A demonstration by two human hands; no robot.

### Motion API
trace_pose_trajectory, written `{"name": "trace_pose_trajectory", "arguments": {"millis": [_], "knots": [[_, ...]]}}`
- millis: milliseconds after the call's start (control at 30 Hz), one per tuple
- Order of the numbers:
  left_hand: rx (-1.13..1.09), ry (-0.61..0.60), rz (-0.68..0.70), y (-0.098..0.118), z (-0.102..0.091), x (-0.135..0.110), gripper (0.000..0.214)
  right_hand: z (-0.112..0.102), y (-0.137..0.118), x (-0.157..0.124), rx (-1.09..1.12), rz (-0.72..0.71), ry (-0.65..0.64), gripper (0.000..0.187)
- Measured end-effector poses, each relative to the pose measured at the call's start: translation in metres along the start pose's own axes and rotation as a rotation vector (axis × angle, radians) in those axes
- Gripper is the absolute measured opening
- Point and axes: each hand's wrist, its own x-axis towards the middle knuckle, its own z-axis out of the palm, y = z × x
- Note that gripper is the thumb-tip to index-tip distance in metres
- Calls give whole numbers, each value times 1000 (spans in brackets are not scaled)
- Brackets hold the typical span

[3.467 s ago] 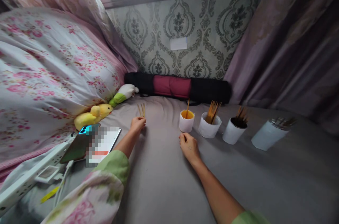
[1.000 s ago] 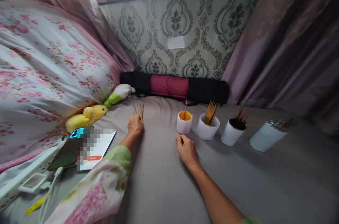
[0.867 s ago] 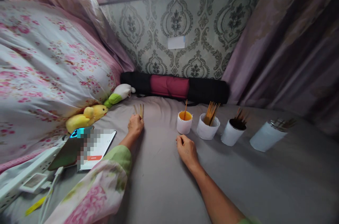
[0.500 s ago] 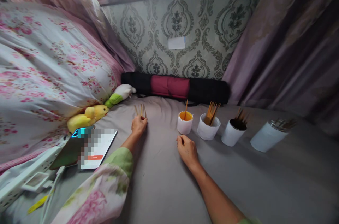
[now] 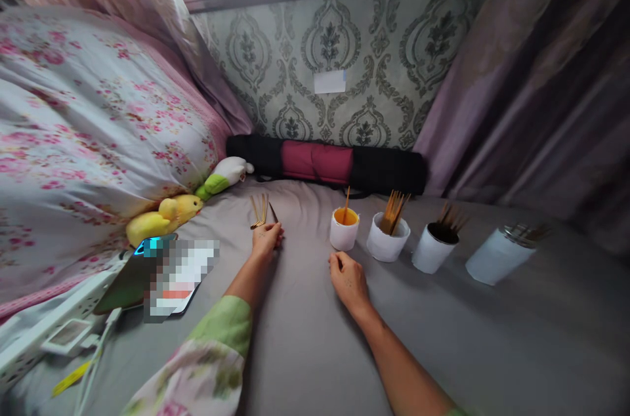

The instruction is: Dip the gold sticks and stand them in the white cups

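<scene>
My left hand (image 5: 266,239) rests on the grey sheet (image 5: 315,337) and pinches one dark stick (image 5: 273,212). A small bundle of thin wooden sticks (image 5: 259,210) lies on the sheet right beside it. My right hand (image 5: 347,277) lies loosely closed just in front of a white cup with an orange inside (image 5: 344,228) that holds one stick. To the right stand a white cup of light sticks (image 5: 388,235), a white cup with a dark inside and dark sticks (image 5: 434,244), and a leaning white cup of grey sticks (image 5: 501,254).
A phone (image 5: 162,270) lies at the left next to a white power strip (image 5: 54,327) and cables. Yellow and green plush toys (image 5: 162,217) sit against a floral quilt (image 5: 93,121). A black and red roll (image 5: 329,163) lies along the patterned wall.
My left hand has moved a little to the right and drawn one dark stick apart from the bundle, which now lies on the sheet. My right hand has stayed put.
</scene>
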Motion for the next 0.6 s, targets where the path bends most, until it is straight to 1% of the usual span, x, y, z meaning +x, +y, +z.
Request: {"name": "trace_pose_trajectory", "arguments": {"millis": [133,300,600], "knots": [[-200,-43,-75,-1,5,-11,21,0,-1,0,0,1,8,31],[-393,-91,-155,-3,10,-26,16,1,0,0,-6,4,9,30],[-590,-115,-227,-1,16,-52,6,1,1,0,-11,-4,12,31]]}}
